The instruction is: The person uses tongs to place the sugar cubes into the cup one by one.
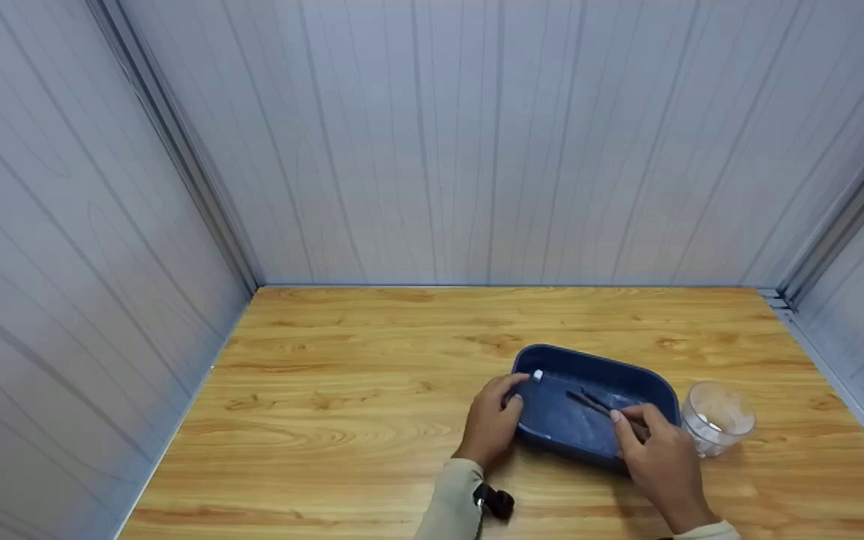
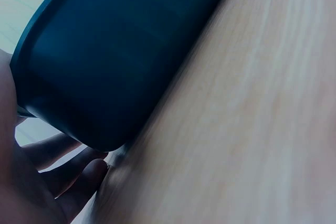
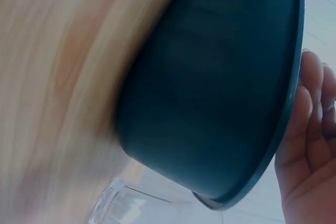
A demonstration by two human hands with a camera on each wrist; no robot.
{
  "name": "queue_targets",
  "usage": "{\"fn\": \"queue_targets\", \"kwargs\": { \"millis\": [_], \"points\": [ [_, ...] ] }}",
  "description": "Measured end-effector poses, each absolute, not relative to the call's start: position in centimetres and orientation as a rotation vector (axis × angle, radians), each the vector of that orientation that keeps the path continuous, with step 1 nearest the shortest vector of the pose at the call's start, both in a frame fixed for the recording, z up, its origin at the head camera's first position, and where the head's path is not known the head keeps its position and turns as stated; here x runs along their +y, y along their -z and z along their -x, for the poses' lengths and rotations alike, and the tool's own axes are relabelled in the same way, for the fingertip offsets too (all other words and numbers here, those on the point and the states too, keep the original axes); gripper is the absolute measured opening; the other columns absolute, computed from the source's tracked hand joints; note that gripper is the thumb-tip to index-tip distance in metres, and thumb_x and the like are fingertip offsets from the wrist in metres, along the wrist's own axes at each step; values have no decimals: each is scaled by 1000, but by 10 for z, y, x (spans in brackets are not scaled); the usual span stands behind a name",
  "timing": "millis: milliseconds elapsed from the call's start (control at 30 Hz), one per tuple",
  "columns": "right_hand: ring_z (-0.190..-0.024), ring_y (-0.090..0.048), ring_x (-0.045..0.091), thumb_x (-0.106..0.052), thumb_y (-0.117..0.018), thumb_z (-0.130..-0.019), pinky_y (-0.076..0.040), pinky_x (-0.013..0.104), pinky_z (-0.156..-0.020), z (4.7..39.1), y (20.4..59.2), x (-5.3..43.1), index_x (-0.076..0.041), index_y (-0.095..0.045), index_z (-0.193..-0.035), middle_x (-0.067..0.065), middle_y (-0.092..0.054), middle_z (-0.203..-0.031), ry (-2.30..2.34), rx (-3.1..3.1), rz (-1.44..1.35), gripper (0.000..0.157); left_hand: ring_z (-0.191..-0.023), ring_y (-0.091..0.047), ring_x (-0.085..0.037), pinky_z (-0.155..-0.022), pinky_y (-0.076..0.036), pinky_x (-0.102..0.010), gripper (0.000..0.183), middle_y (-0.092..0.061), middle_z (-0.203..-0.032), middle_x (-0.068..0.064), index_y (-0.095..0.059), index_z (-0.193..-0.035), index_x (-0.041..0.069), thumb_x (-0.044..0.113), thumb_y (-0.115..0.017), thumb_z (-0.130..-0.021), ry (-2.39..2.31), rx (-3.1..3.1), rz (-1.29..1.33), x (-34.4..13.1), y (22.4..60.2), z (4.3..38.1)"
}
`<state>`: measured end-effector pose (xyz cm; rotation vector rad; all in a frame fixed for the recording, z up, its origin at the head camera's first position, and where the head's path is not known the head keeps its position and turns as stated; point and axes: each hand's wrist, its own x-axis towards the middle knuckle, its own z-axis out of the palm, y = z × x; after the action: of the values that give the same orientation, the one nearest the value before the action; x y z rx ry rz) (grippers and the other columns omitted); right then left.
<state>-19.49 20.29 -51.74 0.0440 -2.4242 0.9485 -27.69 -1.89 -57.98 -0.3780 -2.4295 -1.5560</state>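
A dark blue rectangular basin [image 1: 563, 429] with rounded corners stands on the table, right of centre. My left hand [image 1: 488, 424] grips its left end, thumb and forefinger at the rim; the other fingers curve beneath that end in the left wrist view. In my right hand [image 1: 663, 461], dark tweezers [image 1: 589, 402] are pinched between thumb and fingers, their slightly parted tips pointing left over the basin floor. One small white block [image 1: 538, 375] lies in the basin's far left corner, near the left forefinger. The right wrist view shows the basin's outer wall [image 3: 210, 87], which hides the tweezers.
Close to the basin's right end stands a clear glass [image 1: 718, 420] with white pieces at its bottom; part of it also shows in the right wrist view. Pale panel walls [image 1: 447, 150] enclose the wooden table [image 1: 342, 405]. A black strap [image 1: 496, 501] hangs at the left sleeve.
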Motion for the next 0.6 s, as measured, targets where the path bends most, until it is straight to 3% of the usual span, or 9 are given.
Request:
{"fn": "queue_targets", "kwargs": {
  "millis": [167, 600],
  "points": [
    [-52, -54, 2, -31, -65, -86, -46, 26, -52, 201, 516, 204, -17, -64, -86, -10, -61, -65, -899, -2465, -77, 14, -111, -51, -5, -94, -41, -30, 35, -58, -115, 12, -64, -117, 27, 11, -55, -87, 1546, -2414, 382, -19, 579, 276],
    [-50, -52, 2, -32, -63, -88, -43, 25, -51, 207, 519, 200, -18, -62, -87, -12, -57, -63, -937, -2531, -107, 14, -113, -49, -4, -95, -40, -31, 35, -56, -117, 13, -63, -119, 25, 10, -55, -88, 1564, -2441, 360, -18, 576, 275]
  ]
}}
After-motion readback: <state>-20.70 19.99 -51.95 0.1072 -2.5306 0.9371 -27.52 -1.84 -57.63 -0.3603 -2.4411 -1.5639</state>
